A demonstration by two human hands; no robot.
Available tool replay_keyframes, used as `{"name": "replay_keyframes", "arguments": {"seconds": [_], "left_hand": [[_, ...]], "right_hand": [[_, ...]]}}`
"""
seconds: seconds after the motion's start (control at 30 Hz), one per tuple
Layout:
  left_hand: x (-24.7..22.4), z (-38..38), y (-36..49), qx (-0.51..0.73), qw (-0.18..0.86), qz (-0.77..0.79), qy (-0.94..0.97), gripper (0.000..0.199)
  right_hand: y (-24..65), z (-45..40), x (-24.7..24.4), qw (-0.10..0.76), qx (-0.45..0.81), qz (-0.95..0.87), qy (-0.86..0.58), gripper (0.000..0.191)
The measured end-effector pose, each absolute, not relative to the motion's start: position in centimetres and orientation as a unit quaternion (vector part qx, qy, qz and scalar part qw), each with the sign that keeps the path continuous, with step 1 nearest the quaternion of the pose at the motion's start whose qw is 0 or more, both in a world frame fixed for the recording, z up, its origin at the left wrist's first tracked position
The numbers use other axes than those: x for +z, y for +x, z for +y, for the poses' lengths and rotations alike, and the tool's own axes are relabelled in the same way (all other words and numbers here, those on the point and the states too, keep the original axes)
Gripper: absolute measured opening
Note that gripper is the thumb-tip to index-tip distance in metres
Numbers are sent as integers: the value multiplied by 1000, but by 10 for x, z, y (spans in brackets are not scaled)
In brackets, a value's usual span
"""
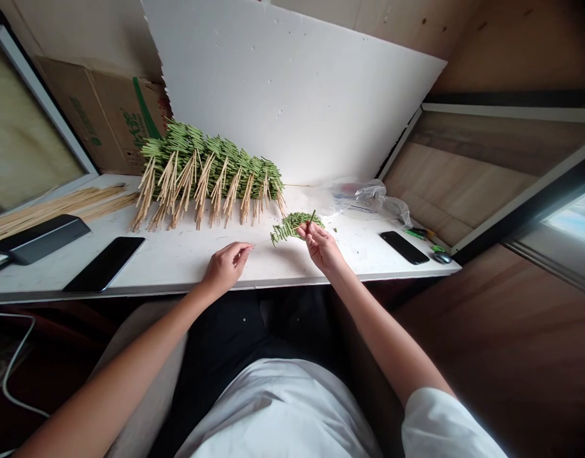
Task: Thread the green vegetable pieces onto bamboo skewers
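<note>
My right hand (321, 245) is raised over the table's front part, its thumb and fingers pinched on a thin green stem piece (313, 216) that sticks up. A row of short green pieces (283, 233) extends left from those fingers; whether it hangs from the hand or lies on the table, I cannot tell. Just behind is a small heap of cut green pieces (302, 220). My left hand (229, 264) is closed near the table edge, thumb and forefinger pressed together. Anything between its fingertips is too small to make out.
Behind stands a long stack of green pieces on wooden sticks (216, 156), stick ends forward. Loose wooden sticks (48, 207), a black stand (39, 238) and a dark tablet (104, 264) lie left. A phone (404, 247), plastic bag (368, 191) and mouse (442, 256) lie right.
</note>
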State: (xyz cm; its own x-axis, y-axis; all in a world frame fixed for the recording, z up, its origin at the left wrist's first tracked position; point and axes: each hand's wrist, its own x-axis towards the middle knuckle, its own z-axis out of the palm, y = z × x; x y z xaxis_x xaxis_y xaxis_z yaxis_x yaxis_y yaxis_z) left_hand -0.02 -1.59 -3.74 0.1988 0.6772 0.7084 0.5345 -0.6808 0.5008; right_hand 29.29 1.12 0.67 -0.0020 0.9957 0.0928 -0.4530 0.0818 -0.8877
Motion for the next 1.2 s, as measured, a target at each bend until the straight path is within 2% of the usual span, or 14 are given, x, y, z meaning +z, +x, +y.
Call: {"name": "replay_keyframes", "arguments": {"seconds": [0.13, 0.7, 1.03, 1.2], "left_hand": [[-38, -16, -1, 498, 68, 390, 771, 26], [-41, -14, -2, 490, 75, 396, 773, 26], [-42, -13, -4, 474, 49, 390, 788, 25], [-43, -12, -5, 467, 44, 392, 791, 27]], "right_hand": [[292, 7, 10, 602, 579, -434, -337, 32], [293, 6, 10, 621, 540, -430, -371, 38], [293, 4, 9, 609, 528, -459, -373, 27], [295, 3, 8, 589, 538, -457, -394, 33]]}}
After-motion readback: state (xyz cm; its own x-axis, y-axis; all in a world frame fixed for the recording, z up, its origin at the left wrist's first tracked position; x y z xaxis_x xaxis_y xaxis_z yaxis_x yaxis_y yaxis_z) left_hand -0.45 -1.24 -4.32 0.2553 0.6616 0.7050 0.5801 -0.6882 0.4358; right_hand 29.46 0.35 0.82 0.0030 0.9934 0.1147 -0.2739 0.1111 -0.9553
